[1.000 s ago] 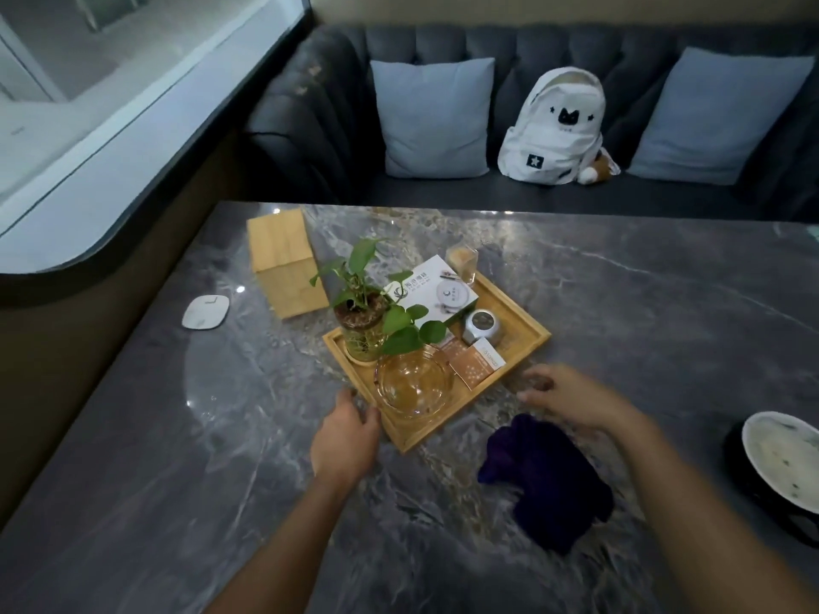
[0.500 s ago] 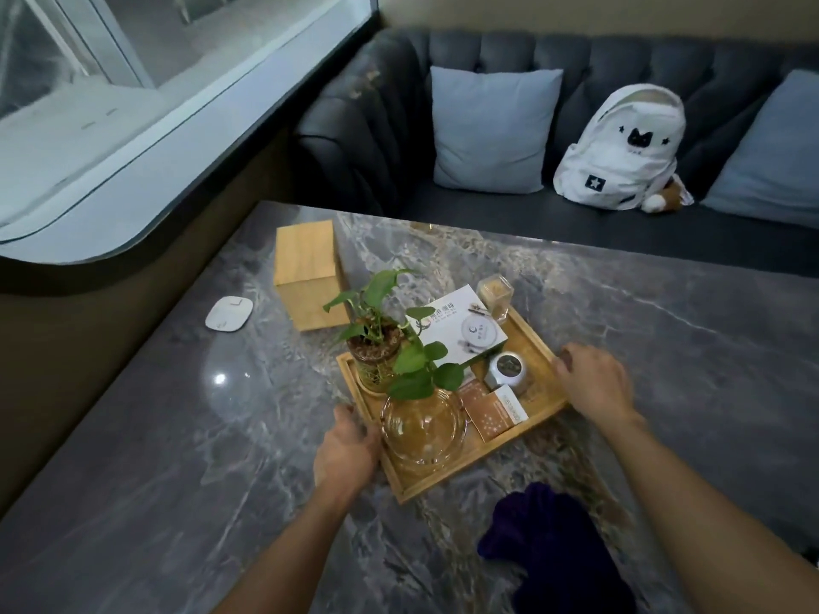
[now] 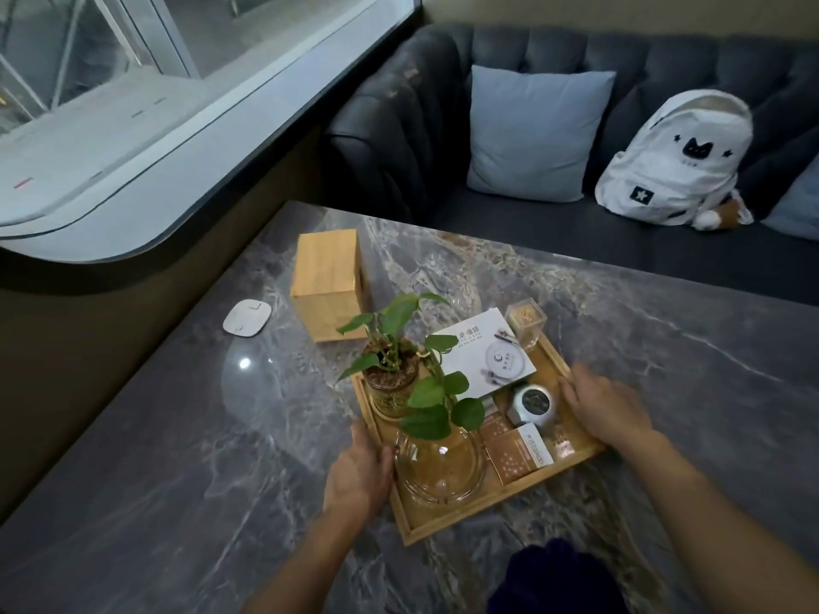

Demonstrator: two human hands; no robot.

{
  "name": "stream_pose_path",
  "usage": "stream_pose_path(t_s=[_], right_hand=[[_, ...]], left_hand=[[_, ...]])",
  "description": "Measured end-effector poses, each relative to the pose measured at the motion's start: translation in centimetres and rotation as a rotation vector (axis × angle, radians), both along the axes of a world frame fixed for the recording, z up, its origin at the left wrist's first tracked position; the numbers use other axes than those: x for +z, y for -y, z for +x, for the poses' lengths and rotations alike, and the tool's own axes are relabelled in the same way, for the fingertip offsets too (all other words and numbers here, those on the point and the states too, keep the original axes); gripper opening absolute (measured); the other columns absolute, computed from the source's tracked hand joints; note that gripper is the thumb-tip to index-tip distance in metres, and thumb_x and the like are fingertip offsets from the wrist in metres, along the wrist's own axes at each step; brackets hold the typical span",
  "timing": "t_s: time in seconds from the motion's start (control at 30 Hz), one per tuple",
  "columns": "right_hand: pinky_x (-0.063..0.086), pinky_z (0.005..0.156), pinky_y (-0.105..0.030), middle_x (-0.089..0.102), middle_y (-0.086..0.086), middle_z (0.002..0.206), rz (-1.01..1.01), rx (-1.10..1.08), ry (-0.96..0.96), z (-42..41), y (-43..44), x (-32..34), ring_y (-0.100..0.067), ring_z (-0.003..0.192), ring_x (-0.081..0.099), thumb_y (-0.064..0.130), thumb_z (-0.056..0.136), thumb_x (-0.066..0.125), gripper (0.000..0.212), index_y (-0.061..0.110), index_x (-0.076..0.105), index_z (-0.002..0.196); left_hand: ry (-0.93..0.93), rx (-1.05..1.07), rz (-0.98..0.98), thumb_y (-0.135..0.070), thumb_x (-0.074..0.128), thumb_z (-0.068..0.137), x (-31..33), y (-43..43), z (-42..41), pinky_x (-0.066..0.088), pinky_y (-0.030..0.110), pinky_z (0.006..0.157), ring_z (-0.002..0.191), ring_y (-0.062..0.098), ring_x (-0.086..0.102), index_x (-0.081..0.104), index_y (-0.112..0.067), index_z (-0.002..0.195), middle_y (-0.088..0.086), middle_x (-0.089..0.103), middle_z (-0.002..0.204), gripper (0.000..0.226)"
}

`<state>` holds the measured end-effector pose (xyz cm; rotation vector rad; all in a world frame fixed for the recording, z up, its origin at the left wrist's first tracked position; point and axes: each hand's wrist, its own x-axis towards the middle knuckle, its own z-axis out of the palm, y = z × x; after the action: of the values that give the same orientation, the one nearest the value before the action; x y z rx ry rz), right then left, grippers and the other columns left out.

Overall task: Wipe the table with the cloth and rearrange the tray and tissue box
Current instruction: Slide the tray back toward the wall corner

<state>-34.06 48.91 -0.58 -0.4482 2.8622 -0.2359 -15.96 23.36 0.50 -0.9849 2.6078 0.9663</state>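
Two hands are holding the wooden tray (image 3: 461, 522) on the worktop (image 3: 177, 458): my left hand (image 3: 356, 474) and right hand (image 3: 605, 409) are gripping its sides. The tissue box (image 3: 325, 283) is sitting just behind; the cloth (image 3: 554, 578) is lying near me.

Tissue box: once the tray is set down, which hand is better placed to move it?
Probably the left. The left hand grips the tray's left edge, and the tissue box stands beyond it on that side. The right hand would have to cross over the plant.
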Motion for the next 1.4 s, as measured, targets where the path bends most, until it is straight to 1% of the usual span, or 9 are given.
stream_pose_path(t_s=[0.17,0.43,0.53,0.77,0.87,0.97,1.13,1.27,1.4], right_hand=[[0.039,0.058,-0.034,0.067,-0.011,0.084,0.058,0.079,0.02,-0.8,-0.1,0.4,-0.028,0.071,0.061,0.035,0.095,0.034,0.022,0.018,0.039,0.081],[0.035,0.057,-0.034,0.068,-0.011,0.084,0.064,0.049,0.058,1.7,-0.6,0.0,-0.029,0.073,0.062,0.034,0.095,0.032,0.023,0.02,0.035,0.077],[0.038,0.059,-0.035,0.067,-0.013,0.082,0.038,0.052,0.076,2.3,0.0,0.6,-0.03,0.072,0.062,0.033,0.096,0.034,0.023,0.018,0.034,0.077],[0.041,0.062,-0.034,0.069,-0.006,0.085,0.089,0.186,-0.074,5.4,3.7,1.6,-0.026,0.076,0.065,0.034,0.096,0.031,0.021,0.017,0.037,0.084],[0.048,0.07,-0.038,0.069,-0.009,0.088,0.113,0.243,-0.095,6.7,6.1,1.6,-0.029,0.08,0.065,0.035,0.096,0.031,0.027,0.013,0.047,0.095],[0.049,0.067,-0.039,0.069,-0.009,0.085,0.067,0.32,-0.075,7.6,9.3,1.4,-0.028,0.075,0.064,0.034,0.096,0.032,0.026,0.013,0.047,0.093],[0.052,0.069,-0.041,0.069,-0.01,0.086,0.043,0.49,-0.076,8.7,15.7,1.0,-0.028,0.077,0.065,0.033,0.096,0.031,0.028,0.01,0.047,0.1],[0.05,0.07,-0.043,0.07,-0.017,0.091,0.101,0.645,-0.175,9.9,20.9,1.3,-0.036,0.083,0.066,0.032,0.096,0.032,0.034,0.005,0.049,0.104],[0.049,0.074,-0.043,0.069,-0.015,0.097,0.1,0.811,-0.188,10.7,25.8,1.7,-0.035,0.087,0.065,0.031,0.097,0.028,0.033,0.005,0.047,0.106]], left_hand=[[-0.03,-0.035,0.015,-0.026,0.045,0.092,-0.1,0.3,0.0,0.053,0.049,0.077,0.089,0.038,0.064,0.035,-0.007,0.114,0.021,0.065,0.101,0.031],[-0.074,-0.087,0.002,-0.022,0.045,0.092,-0.5,1.3,1.4,0.051,0.047,0.077,0.091,0.037,0.064,0.035,-0.007,0.125,0.019,0.066,0.103,0.038],[-0.11,-0.075,-0.027,-0.023,0.045,0.091,-0.3,1.8,2.7,0.052,0.045,0.072,0.087,0.037,0.064,0.039,-0.008,0.122,0.018,0.067,0.1,0.035],[-0.18,-0.028,-0.116,-0.022,0.046,0.09,0.7,4.5,7.5,0.049,0.045,0.068,0.087,0.042,0.064,0.038,-0.008,0.124,0.019,0.068,0.099,0.037],[-0.154,0.079,-0.092,-0.023,0.044,0.091,0.6,5.8,10.3,0.047,0.042,0.068,0.088,0.041,0.064,0.038,-0.011,0.125,0.019,0.068,0.101,0.037],[-0.074,0.134,-0.104,-0.026,0.041,0.093,0.2,7.2,13.2,0.045,0.04,0.068,0.091,0.04,0.064,0.04,-0.014,0.123,0.017,0.067,0.108,0.033],[-0.118,0.357,-0.063,-0.024,0.048,0.091,0.3,9.0,17.8,0.041,0.039,0.064,0.087,0.041,0.064,0.042,-0.011,0.116,0.018,0.07,0.094,0.029],[-0.071,0.482,-0.069,-0.025,0.05,0.089,0.4,10.3,20.9,0.044,0.042,0.068,0.089,0.044,0.063,0.041,-0.008,0.114,0.023,0.068,0.095,0.031],[-0.08,0.586,-0.065,-0.02,0.051,0.089,0.3,11.2,23.5,0.042,0.04,0.063,0.085,0.047,0.063,0.041,-0.003,0.116,0.027,0.067,0.093,0.034]])
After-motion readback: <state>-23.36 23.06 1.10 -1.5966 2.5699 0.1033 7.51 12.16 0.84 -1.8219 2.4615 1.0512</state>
